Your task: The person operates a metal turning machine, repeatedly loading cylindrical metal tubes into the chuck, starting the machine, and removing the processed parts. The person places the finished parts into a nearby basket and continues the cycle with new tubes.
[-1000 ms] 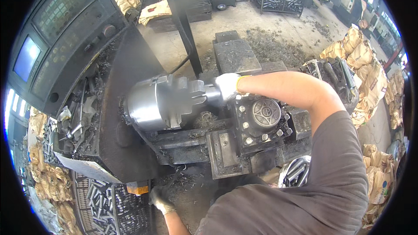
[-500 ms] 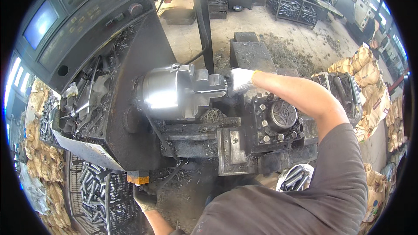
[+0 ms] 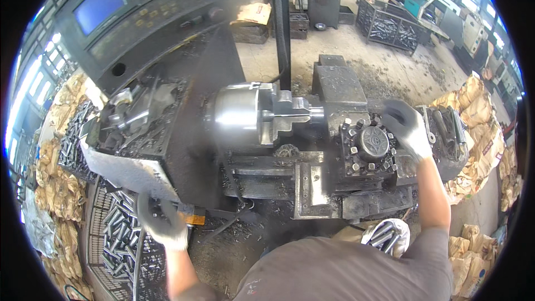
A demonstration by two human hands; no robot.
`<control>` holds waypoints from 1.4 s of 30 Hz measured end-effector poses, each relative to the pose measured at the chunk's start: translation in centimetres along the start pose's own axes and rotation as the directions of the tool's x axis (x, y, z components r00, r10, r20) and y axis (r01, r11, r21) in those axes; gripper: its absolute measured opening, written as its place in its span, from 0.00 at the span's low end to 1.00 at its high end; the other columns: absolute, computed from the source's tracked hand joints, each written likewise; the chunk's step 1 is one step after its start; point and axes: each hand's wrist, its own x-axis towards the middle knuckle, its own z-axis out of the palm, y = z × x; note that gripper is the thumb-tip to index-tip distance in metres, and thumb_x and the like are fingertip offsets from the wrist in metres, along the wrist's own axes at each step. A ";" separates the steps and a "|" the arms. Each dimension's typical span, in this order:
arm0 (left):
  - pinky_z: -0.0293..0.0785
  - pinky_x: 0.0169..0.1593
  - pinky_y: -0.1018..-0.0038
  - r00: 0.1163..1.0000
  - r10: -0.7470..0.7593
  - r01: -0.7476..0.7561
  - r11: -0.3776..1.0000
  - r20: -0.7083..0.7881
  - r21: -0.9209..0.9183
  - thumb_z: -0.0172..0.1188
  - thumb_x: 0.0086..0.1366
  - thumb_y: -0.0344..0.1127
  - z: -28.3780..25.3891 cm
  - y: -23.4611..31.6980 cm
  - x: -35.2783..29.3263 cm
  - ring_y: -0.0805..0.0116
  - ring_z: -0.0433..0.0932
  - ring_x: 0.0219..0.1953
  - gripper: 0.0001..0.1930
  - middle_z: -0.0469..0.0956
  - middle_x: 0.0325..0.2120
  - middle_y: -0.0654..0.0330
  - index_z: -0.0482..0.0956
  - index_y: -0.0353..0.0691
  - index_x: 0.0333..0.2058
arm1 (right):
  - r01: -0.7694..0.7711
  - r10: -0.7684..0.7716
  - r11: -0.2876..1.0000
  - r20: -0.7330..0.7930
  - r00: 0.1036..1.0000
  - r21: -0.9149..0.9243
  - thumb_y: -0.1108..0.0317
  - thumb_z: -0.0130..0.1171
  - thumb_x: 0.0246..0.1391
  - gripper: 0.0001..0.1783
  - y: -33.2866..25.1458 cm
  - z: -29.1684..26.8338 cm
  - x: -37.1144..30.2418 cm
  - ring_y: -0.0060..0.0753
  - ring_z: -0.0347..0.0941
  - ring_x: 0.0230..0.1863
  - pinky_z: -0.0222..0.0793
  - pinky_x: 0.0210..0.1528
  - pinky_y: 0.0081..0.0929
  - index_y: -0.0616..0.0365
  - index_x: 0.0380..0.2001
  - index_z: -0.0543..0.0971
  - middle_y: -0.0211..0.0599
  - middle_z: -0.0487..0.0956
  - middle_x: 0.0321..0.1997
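Note:
A shiny metal lathe chuck (image 3: 239, 112) with stepped jaws stands at mid-view, a short metal workpiece (image 3: 316, 112) in its jaws. My right hand (image 3: 409, 131), in a white glove with a dark coating, is over the right side of the bolted tool post (image 3: 374, 144). Its fingers are loosely curled and apart, a little blurred, with nothing seen in them. My left hand (image 3: 164, 223), gloved alike, is beside an orange block (image 3: 192, 219) under the machine's front corner. Its thumb and fingers are apart and blurred, and no held thing shows.
A plastic crate (image 3: 100, 220) of short metal bars stands at the lower left. A white sack (image 3: 402, 239) of metal pieces sits below the tool post. The control panel (image 3: 131, 19) rises at the upper left. Paper sacks (image 3: 479, 117) are stacked at the right.
My right hand has come away from the chuck's jaws and moved right past the tool post. My left hand has moved up and left from beneath the orange block. The whole view has shifted.

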 end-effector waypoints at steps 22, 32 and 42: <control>0.80 0.56 0.57 0.804 0.500 -0.157 0.699 0.320 -0.698 0.60 0.74 0.40 14.4 25.9 6.8 0.44 0.86 0.46 0.20 0.85 0.46 0.41 0.81 0.31 0.56 | -0.752 0.944 -0.086 -0.188 -0.272 0.654 0.68 0.58 0.67 0.07 19.9 -5.1 -71.1 0.34 0.68 0.15 0.62 0.16 0.35 0.56 0.33 0.80 0.35 0.74 0.21; 0.77 0.61 0.61 -0.565 0.484 0.256 0.873 0.668 -0.416 0.62 0.73 0.51 14.2 40.1 -46.3 0.49 0.85 0.55 0.27 0.86 0.49 0.41 0.82 0.34 0.58 | -0.784 0.959 -0.250 0.033 -0.282 0.569 0.41 0.77 0.52 0.57 28.6 0.8 -76.5 0.33 0.84 0.39 0.81 0.38 0.35 0.66 0.74 0.66 0.41 0.87 0.48; 0.74 0.62 0.57 -0.802 0.191 0.587 0.424 0.566 0.689 0.57 0.75 0.46 31.6 42.6 -72.2 0.56 0.81 0.55 0.19 0.84 0.51 0.58 0.81 0.42 0.56 | -0.368 0.962 -0.258 0.274 -0.010 0.893 0.57 0.78 0.54 0.47 39.6 2.4 -77.9 0.41 0.75 0.66 0.75 0.65 0.47 0.56 0.73 0.69 0.42 0.79 0.67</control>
